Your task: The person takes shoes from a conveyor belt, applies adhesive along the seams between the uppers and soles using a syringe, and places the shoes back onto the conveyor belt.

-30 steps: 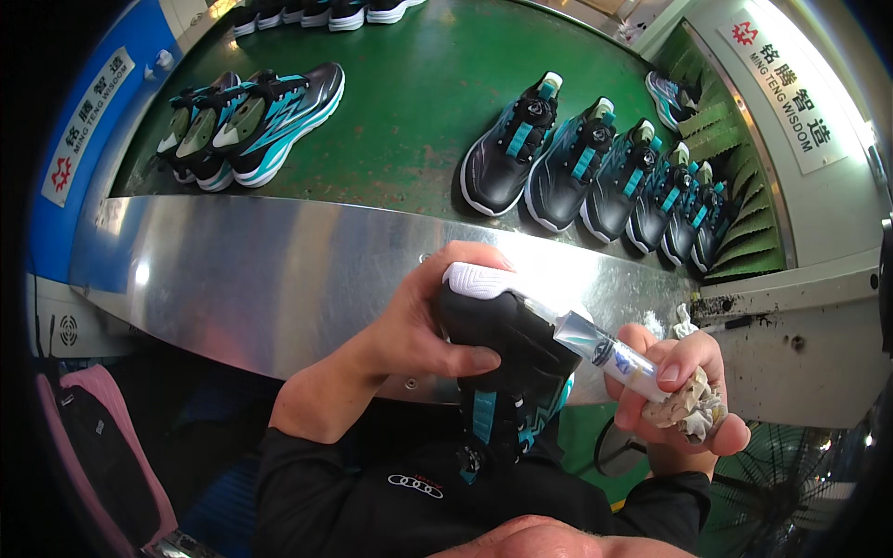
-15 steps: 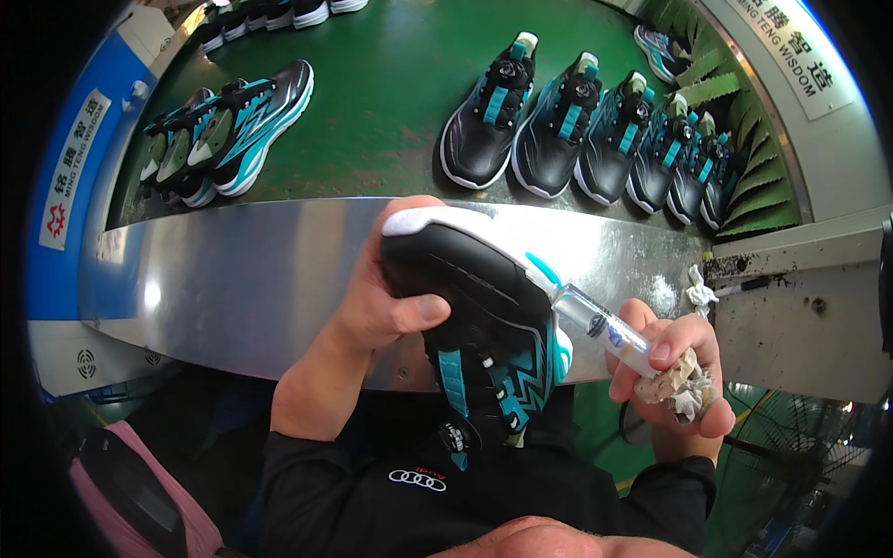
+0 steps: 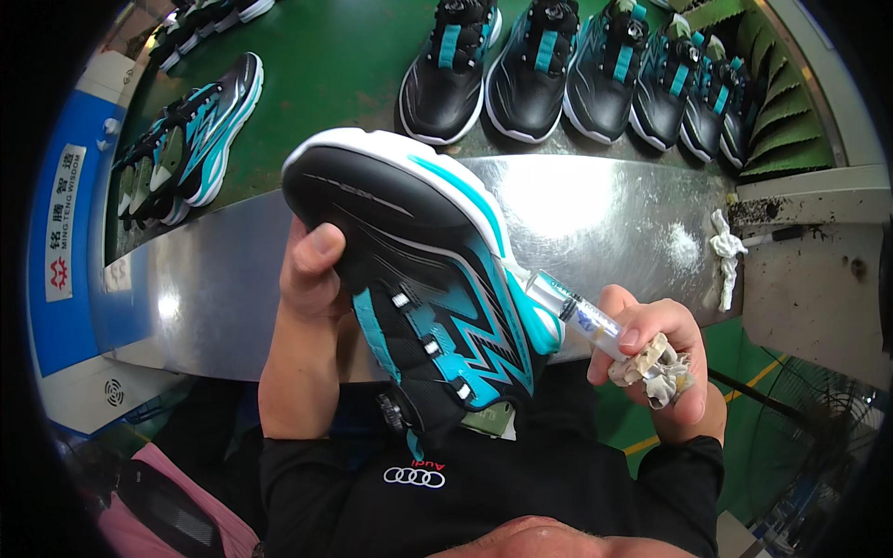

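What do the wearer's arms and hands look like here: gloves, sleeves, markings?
No gloves: left hand and right hand are bare. Both forearms are bare too. Black sleeves are pushed up near the elbows. No watch, rings or markings visible on the hands.

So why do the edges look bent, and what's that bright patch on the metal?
Head view: the fisheye lens bows the steel ledge and darkens the corners; overhead light glares off it, while the shoe in the left hand stays sharp.
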{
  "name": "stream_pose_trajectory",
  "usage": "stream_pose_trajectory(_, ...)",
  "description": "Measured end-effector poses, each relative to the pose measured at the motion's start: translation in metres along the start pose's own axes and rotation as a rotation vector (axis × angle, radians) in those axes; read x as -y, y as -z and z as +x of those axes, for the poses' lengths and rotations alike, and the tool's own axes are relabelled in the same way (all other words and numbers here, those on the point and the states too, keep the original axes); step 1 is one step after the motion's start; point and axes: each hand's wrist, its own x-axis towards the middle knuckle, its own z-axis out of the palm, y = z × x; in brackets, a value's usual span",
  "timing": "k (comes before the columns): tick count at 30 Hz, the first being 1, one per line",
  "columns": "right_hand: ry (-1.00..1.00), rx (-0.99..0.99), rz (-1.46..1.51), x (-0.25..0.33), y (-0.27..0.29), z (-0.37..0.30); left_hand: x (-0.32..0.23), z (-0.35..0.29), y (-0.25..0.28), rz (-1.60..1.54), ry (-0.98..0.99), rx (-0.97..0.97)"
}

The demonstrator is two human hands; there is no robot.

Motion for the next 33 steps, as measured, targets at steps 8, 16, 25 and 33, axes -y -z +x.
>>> stream_pose_trajectory(8,-0.09,-0.067,0.027,-0.005,-0.001,-0.026,-0.002,0.011,0.014,-0.321,0.127,0.113)
stream_pose_trajectory(16,0.0,0.011,-0.128,-0.013,0.012,-0.047,0.003,0.016,0.022,-0.243,0.099,-0.012)
stream_pose_trajectory(25,0.054,0.008,-0.167,-0.021,0.02,-0.07,0.004,0.016,0.029,-0.136,0.079,-0.206)
stream_pose_trajectory(33,0.062,0.014,-0.201,-0.033,0.031,-0.081,-0.009,0.006,0.032,0.026,0.118,-0.306)
